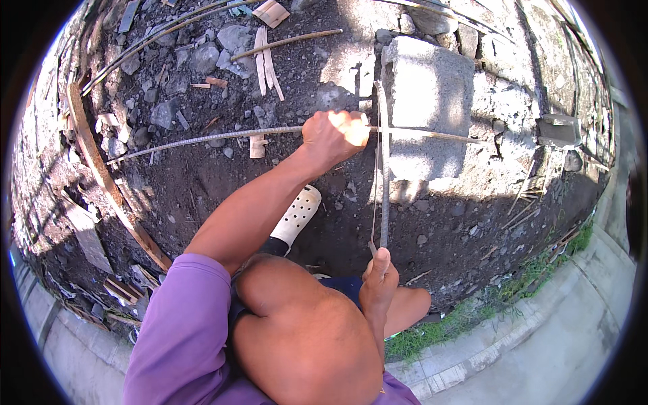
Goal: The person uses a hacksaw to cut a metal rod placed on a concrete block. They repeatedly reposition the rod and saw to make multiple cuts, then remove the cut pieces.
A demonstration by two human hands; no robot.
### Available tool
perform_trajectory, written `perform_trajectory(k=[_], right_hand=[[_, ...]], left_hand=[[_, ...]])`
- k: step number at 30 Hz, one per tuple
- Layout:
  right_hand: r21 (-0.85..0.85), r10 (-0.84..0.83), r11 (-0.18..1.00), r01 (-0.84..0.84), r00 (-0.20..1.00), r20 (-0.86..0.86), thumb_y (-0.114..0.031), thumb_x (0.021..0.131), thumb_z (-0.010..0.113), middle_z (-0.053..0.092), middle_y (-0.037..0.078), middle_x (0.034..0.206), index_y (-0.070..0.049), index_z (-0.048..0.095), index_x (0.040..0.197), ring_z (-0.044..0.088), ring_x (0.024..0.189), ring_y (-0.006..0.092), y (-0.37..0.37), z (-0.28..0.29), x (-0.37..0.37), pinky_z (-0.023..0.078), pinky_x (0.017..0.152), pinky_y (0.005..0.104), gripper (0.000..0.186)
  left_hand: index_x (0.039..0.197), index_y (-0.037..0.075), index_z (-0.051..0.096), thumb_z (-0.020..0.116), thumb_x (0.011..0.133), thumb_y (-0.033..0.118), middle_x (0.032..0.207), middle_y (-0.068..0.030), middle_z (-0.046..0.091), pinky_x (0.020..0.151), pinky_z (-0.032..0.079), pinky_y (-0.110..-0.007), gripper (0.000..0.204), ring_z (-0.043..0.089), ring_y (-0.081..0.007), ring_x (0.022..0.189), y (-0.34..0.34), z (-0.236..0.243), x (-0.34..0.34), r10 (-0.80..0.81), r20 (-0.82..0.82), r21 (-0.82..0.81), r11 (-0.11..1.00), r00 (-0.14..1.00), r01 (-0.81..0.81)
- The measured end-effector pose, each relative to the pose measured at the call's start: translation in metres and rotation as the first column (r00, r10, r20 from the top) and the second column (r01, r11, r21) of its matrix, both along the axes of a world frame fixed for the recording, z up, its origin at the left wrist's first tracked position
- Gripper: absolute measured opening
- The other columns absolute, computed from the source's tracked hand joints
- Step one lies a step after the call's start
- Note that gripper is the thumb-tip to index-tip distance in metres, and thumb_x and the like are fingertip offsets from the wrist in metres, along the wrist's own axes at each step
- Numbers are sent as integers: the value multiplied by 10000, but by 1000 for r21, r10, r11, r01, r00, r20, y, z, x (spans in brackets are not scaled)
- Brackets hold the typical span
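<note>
**Metal rod [277, 130] across the concrete block [432, 81], saw [385, 175] over its left edge**

The metal rod lay over the near half of the block, its right end just past the block's right edge and its long left part reaching out above the dirt [189, 209], with its left end just beside a long wooden board [111, 182]. The left hand [335, 137] was closed in a fist around the rod, just beyond the block's left edge, the fingers clamped on it. The right hand [378, 280] had its fingers wrapped on the near end of the saw, thumb lying along the top. The saw's bowed frame ran beside the block's left edge, crossed the rod, and reached out past the near left corner. Whether the teeth touched the rod, I could not tell.

Good sawing here, I judged, called for a firm push of the rod down onto the block, so that it did not roll or chatter. Long, straight strokes, square to the rod and light on the return, would have suited the thin blade best. A line close to the block's edge gave firm support, but the left fist sat very near the blade; a grip farther left looked safer. The shoe [300, 216] below stood nearer the person, clear of the crossing.
</note>
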State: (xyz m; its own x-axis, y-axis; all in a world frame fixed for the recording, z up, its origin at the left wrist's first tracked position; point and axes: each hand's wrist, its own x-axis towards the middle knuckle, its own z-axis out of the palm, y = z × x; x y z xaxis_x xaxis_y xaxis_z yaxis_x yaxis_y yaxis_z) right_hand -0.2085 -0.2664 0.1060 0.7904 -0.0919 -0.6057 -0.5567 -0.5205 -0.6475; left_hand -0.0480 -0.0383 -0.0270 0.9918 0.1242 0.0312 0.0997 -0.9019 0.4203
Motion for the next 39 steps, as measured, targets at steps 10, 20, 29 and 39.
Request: perform_trajectory(k=[10,20,29,39], right_hand=[[-79,185,982,-172,959,213,-496,1115,480,438,180,644,81,624,942,369,639,228,57,-43,97,390,605,466,619],[-88,79,993,-77,997,12,-516,1114,470,407,92,638,56,542,812,381,641,157,26,5,40,350,570,409,651],[-33,96,995,-92,987,126,-457,1117,491,418,153,641,76,588,859,358,633,217,22,-25,36,375,587,445,600],[-32,188,981,-191,900,392,-513,1118,454,459,234,640,97,569,859,365,629,308,70,-35,106,414,633,507,673]], left_hand=[[834,130,728,617,871,278,718,-133,737,550,602,-476,189,752,-331,648,5,19,4,-35,-30,-17,999,999,35],[806,118,713,627,863,239,715,-139,737,523,592,-471,160,743,-327,615,-2,3,3,38,-98,-23,999,994,-40],[761,124,693,663,834,263,650,-118,697,487,579,-471,161,715,-329,555,4,-6,1,-27,172,32,999,985,22],[719,150,665,717,816,320,560,-73,617,472,551,-463,203,661,-298,490,2,-3,0,20,186,2,1000,982,-21]])
